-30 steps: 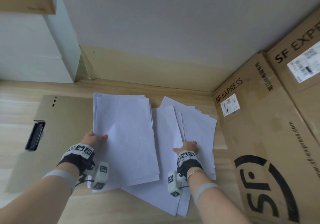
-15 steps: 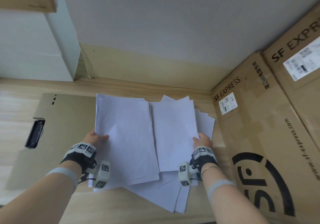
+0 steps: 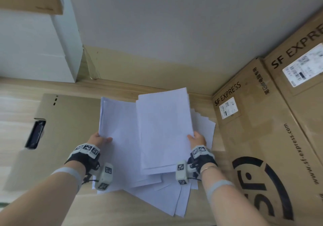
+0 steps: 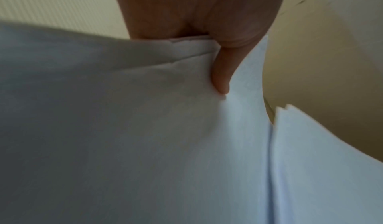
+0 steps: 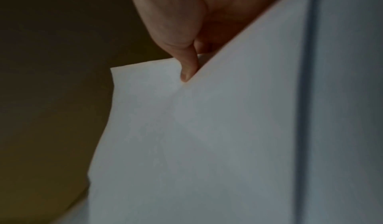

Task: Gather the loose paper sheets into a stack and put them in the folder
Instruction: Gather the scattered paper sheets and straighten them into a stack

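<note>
Fingers [image 4: 221,73] pinch sheet edges [image 3: 104,131] (boxes [image 3: 262,138] crowd right)

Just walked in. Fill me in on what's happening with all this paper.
A person is gathering loose white sheets on a wooden surface. The left hand grips one batch of sheets by its left edge. The right hand pinches a second batch that overlaps the first. More sheets lie fanned out underneath. The open tan folder lies to the left, with no paper filed in it yet.

SF Express cartons [image 3: 272,138] at right; white box [image 3: 35,51] far left; wooden floor [image 3: 15,103].
</note>
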